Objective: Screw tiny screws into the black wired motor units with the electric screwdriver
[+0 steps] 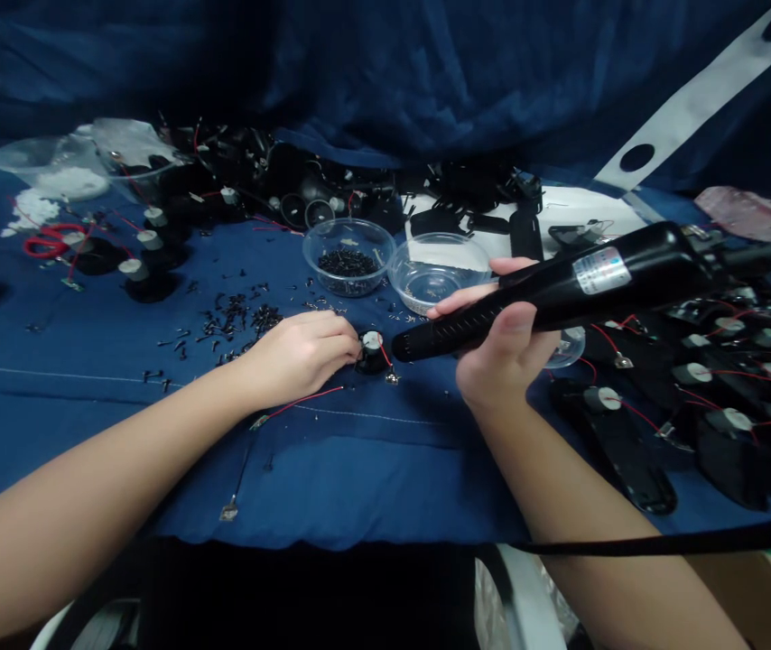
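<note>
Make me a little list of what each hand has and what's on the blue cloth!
Left hand: holds a small black part on the blue cloth
Right hand: grips a black power screwdriver, tip close to that part
Bowls: screw bowl and clear bowl, side by side
Loose: scattered screws by the left hand
Far left: red scissors

A small assembly workbench in a workshop, draped in blue cloth [331,469]. Loose black screws [236,318] lie scattered at centre, with more in a clear plastic bowl [348,257] farther back. Rows of black housings fitted with small motors and red wires [717,397] crowd the right side, a heap of black parts [291,181] fills the far edge, and a black electric screwdriver [561,289] is in use.
</note>
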Demonstrator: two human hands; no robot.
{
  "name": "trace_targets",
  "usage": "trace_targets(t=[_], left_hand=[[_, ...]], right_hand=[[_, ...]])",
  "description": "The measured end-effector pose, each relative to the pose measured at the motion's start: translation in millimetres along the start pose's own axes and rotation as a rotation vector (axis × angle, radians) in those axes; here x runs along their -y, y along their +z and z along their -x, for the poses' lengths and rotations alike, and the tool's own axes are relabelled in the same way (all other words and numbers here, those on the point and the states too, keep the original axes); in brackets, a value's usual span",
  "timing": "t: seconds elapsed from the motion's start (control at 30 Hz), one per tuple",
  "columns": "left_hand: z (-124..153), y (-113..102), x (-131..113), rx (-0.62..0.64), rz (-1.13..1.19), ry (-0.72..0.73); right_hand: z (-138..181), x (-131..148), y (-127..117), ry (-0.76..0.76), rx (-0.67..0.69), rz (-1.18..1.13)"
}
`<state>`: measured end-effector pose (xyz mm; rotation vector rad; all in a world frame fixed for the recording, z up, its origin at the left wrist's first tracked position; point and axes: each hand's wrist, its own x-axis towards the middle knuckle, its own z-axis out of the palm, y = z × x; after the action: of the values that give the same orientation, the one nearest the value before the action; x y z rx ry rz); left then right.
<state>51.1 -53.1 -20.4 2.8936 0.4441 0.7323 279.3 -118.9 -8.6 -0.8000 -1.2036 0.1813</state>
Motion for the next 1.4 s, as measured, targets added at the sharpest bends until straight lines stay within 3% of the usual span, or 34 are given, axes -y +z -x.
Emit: trace_targets(t=[0.37, 0.6, 0.73, 0.93, 1.07, 1.23, 1.4], left_hand=[[-3.3, -10.8, -2.1, 0.085, -0.205, 0.14], [-8.3, -13.1, -2.7, 0.139, -0.231, 0.139], [-8.0, -9.2, 1.5, 0.149, -0.099, 0.096], [-5.9, -1.2, 0.6, 0.056, 0.187, -0.034], [-5.5, -0.9, -3.2, 0.013, 0.238, -0.088], [-4.0, -2.7, -6.7, 0.048, 0.164, -0.076], [-6.4, -3.4, -12.7, 0.113, -0.059, -0.007]], right_hand=[[-1.7, 4.3, 1.8, 0.017, -0.002, 0.041], [-1.0, 4.9, 0.9, 0.027, 0.006, 0.087], [-1.7, 3.2, 1.4, 0.026, -0.006, 0.088], [-7.2, -2.5, 1.2, 0.013, -0.008, 0.008], [-10.9, -7.3, 0.2, 0.024, -0.003, -0.054], [-10.5, -11.0, -0.1, 0.008, 0.0, -0.05], [-7.9, -12.3, -0.8, -0.002, 0.012, -0.036]])
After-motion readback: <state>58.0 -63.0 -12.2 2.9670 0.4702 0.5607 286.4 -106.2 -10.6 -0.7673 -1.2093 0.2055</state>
